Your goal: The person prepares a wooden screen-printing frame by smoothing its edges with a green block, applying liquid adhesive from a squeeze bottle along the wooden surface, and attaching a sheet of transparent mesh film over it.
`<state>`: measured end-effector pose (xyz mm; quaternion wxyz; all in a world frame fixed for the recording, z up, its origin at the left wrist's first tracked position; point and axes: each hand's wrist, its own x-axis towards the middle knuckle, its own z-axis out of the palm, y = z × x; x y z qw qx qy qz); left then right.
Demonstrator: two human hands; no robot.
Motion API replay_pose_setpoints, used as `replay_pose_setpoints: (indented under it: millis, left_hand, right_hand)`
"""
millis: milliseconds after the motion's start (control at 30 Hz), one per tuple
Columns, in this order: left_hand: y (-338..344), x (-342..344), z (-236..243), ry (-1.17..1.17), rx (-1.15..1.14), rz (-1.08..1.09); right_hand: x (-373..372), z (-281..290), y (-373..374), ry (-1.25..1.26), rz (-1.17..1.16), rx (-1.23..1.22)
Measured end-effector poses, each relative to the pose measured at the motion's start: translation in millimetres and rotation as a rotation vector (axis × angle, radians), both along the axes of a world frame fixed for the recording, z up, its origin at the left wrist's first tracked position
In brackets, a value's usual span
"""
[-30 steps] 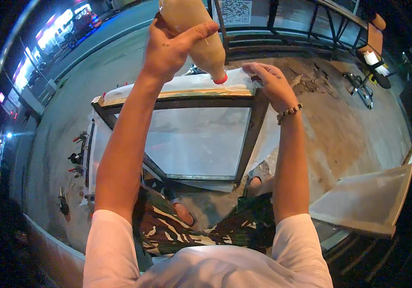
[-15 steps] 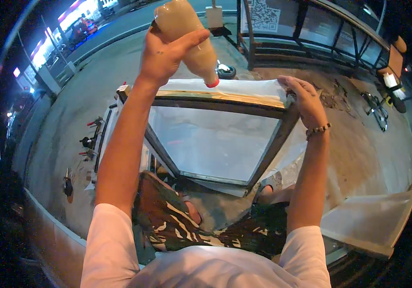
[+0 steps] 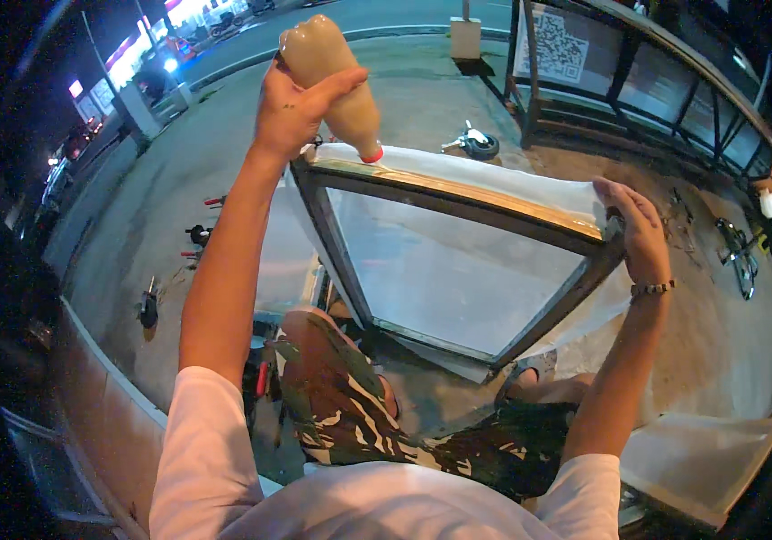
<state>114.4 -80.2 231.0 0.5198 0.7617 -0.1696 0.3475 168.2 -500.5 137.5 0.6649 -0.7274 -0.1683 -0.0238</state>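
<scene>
My left hand (image 3: 289, 115) grips a large plastic bottle (image 3: 350, 117) of beige liquid, tilted red cap down over the left part of a glossy yellowish strip (image 3: 476, 196) along the top edge of a dark rectangular frame (image 3: 449, 218). A white sheet (image 3: 512, 180) lies along that edge. My right hand (image 3: 638, 229) is closed on the sheet at the frame's right end. A pale translucent panel (image 3: 449, 288) shows within the frame, which slants down toward my feet.
A caster wheel (image 3: 480, 144) lies on the concrete beyond the frame. Red-handled clamps (image 3: 215, 202) are at the left, a dark metal structure (image 3: 620, 67) with panels at the back right. Metal tools (image 3: 737, 256) and a leaning board (image 3: 701, 459) are on the right, a low ledge (image 3: 103, 360) at the left.
My right hand and the frame's top edge have shifted rightward in view, while the bottle has moved left and lower, toward that edge's left end.
</scene>
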Motion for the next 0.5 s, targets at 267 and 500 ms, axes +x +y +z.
replay_pose_setpoints:
  millis: [267,500]
  left_hand:
    - [43.0,-8.0,1.4,0.069,0.038,0.139]
    - [48.9,-19.7,6.6,-0.001,0.097,0.306]
  right_hand:
    - [-1.1,1.3,-0.8,-0.04,-0.032,-0.099]
    - [-1.0,0.1,0.3,-0.041,-0.014,-0.078]
